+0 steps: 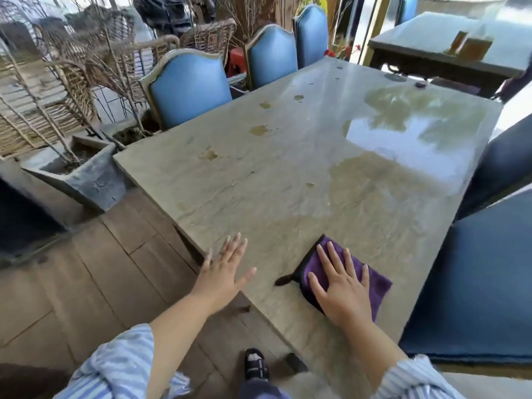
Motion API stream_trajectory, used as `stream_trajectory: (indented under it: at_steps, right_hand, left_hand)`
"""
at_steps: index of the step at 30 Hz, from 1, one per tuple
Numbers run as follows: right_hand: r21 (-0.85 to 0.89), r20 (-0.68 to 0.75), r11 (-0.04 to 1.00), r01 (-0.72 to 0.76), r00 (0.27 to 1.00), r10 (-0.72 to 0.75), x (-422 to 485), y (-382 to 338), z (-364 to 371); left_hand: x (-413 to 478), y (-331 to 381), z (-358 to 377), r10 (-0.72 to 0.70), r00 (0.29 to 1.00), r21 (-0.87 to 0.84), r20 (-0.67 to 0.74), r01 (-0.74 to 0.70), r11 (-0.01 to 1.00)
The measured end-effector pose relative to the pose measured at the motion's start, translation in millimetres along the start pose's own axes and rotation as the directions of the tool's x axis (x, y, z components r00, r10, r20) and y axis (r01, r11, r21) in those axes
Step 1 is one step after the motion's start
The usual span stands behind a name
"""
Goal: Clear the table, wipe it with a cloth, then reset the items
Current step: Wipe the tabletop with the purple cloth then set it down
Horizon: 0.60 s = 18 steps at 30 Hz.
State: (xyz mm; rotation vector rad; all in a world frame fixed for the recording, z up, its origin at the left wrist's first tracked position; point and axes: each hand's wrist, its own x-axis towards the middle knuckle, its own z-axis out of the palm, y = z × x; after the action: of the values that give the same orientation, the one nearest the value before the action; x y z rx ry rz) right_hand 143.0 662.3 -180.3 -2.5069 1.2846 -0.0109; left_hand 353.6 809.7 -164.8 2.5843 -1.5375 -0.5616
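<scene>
Near the front edge of the table (259,182), toward its right side, a folded purple cloth (374,286) with a dark trim lies flat on the stone top, and the right hand (342,286) presses down on it with fingers spread and palm flat, gripping nothing. At the front left corner the left hand (224,272) is held open as well, fingers apart, its fingertips over the tabletop and the palm reaching past the left edge; whether it touches the surface cannot be told. Both forearms come out of rolled, blue-and-white striped sleeves (115,367). Across the middle of the tabletop sit several small brownish stains (259,130), and the far right part shines with a wet sheen (408,139). Along the left edge stand blue upholstered chairs (190,87), with wicker chairs (57,105) behind them, and a dark blue seat (475,283) is just beside the right edge. A stone planter (86,174) stands near the left corner
</scene>
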Motion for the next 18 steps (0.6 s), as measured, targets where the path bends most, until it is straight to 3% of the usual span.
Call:
stream_trajectory:
  at_steps: [9, 13, 16, 18]
  right_hand:
    - [0.028, -0.044, 0.989, -0.147, 0.988, 0.148, 207.8, -14.6, -19.9]
    - [0.034, -0.034, 0.984, -0.174, 0.984, 0.175, 245.1, -26.8, -21.8]
    - [-0.006, 0.004, 0.998, 0.067, 0.998, -0.067, 208.8, -28.0, -19.0]
    - [-0.036, 0.067, 0.968, 0.248, 0.967, -0.245, 173.3, -22.4, -19.2]
  left_hand:
    - [126.4, -47.8, -27.5, -0.027, 0.991, -0.075, -0.129, 0.017, 0.997]
    - [148.2, -44.9, -19.2, -0.042, 0.983, -0.103, -0.181, 0.024, 0.994]
    - [151.7, -46.4, -18.3, -0.043, 0.980, -0.065, -0.192, 0.031, 0.997]
    - [150.4, -46.1, -19.0, -0.028, 0.981, -0.031, -0.191, 0.023, 0.999]
